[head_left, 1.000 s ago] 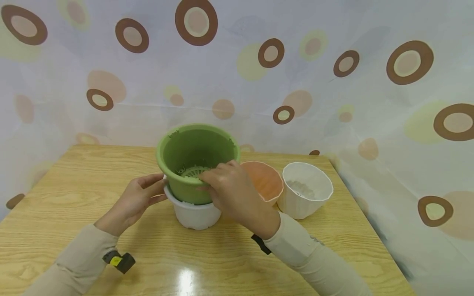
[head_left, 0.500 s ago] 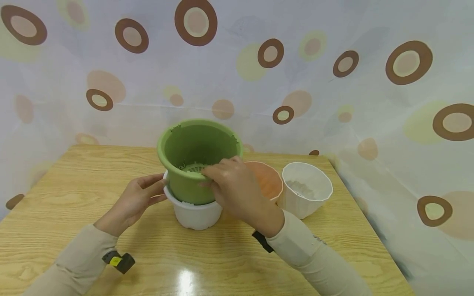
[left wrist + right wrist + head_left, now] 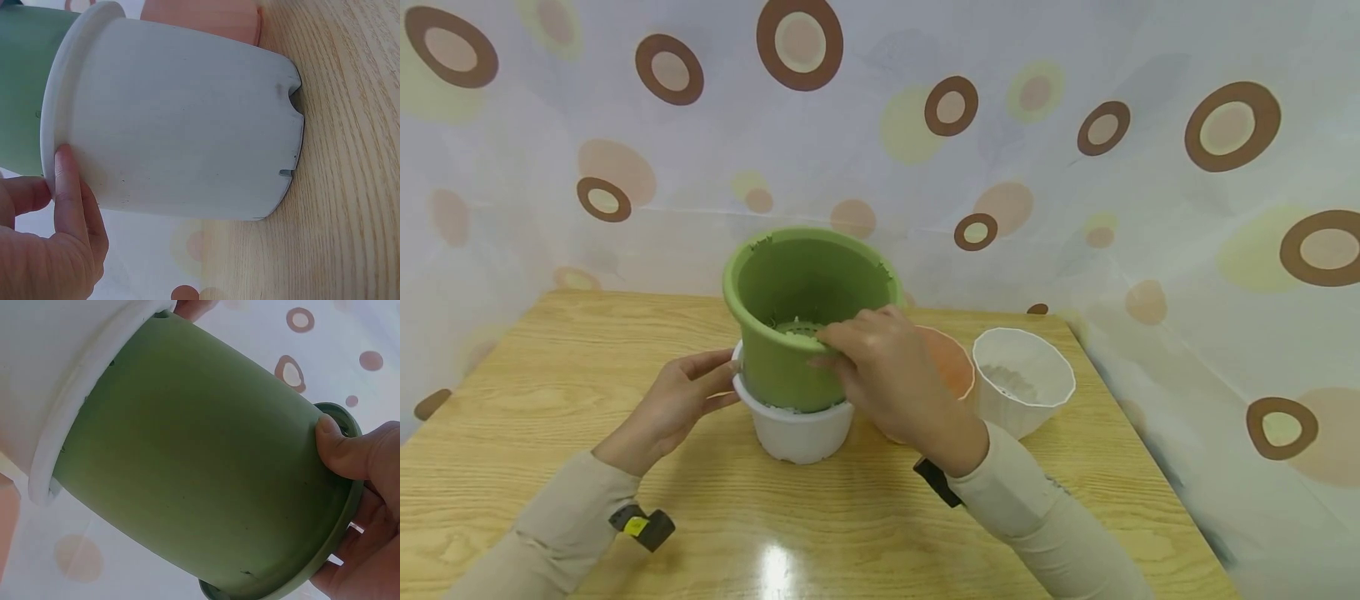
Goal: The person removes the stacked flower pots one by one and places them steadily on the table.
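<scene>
A green plastic flower pot (image 3: 790,367) stands partly inside a white flower pot (image 3: 801,437), its wall showing well above the white rim. My right hand (image 3: 887,375) grips the green pot's near right rim. In the right wrist view the thumb (image 3: 340,447) lies on its outer wall and the fingers go over the rim. With my left hand (image 3: 681,400) I pinch the white pot's left rim. The left wrist view shows fingers (image 3: 69,194) along the outside of that rim, thumb at its edge. Notches mark the white pot's base, which is on the wooden table (image 3: 350,187).
Right of the stack stands an orange pot (image 3: 951,362), partly hidden behind my right hand. Beside it is a white faceted pot (image 3: 1018,375) near the table's right side. A dotted sheet (image 3: 880,150) hangs behind the table.
The green pot has risen out of the white pot and shifted slightly right with my right hand. My left hand and the white pot have stayed in place.
</scene>
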### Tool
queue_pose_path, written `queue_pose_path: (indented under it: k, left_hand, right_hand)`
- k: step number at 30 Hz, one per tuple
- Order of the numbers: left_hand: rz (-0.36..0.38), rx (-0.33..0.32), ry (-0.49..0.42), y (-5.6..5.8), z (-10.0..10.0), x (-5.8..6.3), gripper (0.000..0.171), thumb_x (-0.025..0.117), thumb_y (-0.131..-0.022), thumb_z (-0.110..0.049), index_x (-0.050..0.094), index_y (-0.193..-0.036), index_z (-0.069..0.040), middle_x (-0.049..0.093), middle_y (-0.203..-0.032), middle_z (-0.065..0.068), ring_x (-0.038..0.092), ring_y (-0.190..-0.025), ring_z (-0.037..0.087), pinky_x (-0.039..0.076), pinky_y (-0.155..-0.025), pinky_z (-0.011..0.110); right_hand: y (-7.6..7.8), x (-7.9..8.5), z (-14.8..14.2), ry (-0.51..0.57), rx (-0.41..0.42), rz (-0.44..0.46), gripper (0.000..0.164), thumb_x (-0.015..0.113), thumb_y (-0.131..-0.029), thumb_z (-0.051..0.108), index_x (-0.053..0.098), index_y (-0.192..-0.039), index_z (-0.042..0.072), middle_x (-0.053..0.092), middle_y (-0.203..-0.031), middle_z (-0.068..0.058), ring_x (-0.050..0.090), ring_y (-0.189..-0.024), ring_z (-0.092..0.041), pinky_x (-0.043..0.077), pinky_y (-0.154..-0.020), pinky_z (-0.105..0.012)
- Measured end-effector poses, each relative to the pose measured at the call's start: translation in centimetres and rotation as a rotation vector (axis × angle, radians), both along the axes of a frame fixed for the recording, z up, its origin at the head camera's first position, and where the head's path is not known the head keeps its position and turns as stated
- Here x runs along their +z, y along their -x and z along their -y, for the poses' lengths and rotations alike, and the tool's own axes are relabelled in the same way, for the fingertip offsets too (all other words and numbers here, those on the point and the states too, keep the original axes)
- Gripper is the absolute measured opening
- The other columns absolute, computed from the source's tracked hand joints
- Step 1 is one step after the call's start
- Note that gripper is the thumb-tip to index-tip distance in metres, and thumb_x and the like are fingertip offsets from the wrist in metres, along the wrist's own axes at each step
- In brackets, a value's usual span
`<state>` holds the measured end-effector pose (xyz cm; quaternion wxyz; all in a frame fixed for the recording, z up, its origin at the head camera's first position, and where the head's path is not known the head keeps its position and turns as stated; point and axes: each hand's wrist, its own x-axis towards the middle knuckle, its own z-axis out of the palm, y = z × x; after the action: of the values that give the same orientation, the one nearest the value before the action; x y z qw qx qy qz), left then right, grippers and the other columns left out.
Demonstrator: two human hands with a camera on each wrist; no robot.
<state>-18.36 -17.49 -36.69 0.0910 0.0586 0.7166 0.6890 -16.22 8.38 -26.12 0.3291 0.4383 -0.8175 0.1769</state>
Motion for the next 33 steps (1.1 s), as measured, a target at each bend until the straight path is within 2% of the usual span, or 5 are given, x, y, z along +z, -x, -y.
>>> queue_pose_path:
  k: [13, 23, 33]
  left_hand:
    - [0.015, -0.001, -0.002, 0.1, 0.1, 0.0, 0.056, 0.05, -0.101, -0.024, 0.034, -0.143, 0.009, 0.047, -0.137, 0.02, 0.062, -0.101, 0.004, 0.053, -0.093, 0.025]
    - [0.017, -0.003, -0.009, 0.2, 0.1, 0.0, 0.055, 0.05, -0.101, -0.023, 0.033, -0.143, 0.009, 0.049, -0.135, 0.018, 0.062, -0.101, 0.004, 0.053, -0.093, 0.026]
    - [0.012, -0.002, -0.012, 0.1, 0.1, -0.1, 0.054, 0.05, -0.102, -0.023, 0.034, -0.143, 0.009, 0.049, -0.135, 0.018, 0.062, -0.102, 0.004, 0.053, -0.093, 0.026]
  right_hand:
    - [-0.1, 0.8, 0.0, 0.002, -0.001, 0.011, 0.01, 0.079, -0.079, 0.015, 0.073, -0.086, 0.01, 0.07, -0.076, 0.002, 0.06, -0.068, -0.014, 0.047, -0.065, -0.03]
    - [-0.1, 1.3, 0.0, 0.02, -0.002, -0.02, 0.014, 0.08, -0.077, 0.019, 0.072, -0.084, 0.01, 0.069, -0.072, 0.002, 0.059, -0.064, -0.014, 0.047, -0.063, -0.031]
    - [0.0, 1.4, 0.0, 0.017, -0.004, -0.002, 0.013, 0.079, -0.078, 0.018, 0.072, -0.085, 0.01, 0.07, -0.074, 0.002, 0.059, -0.065, -0.014, 0.046, -0.064, -0.03]
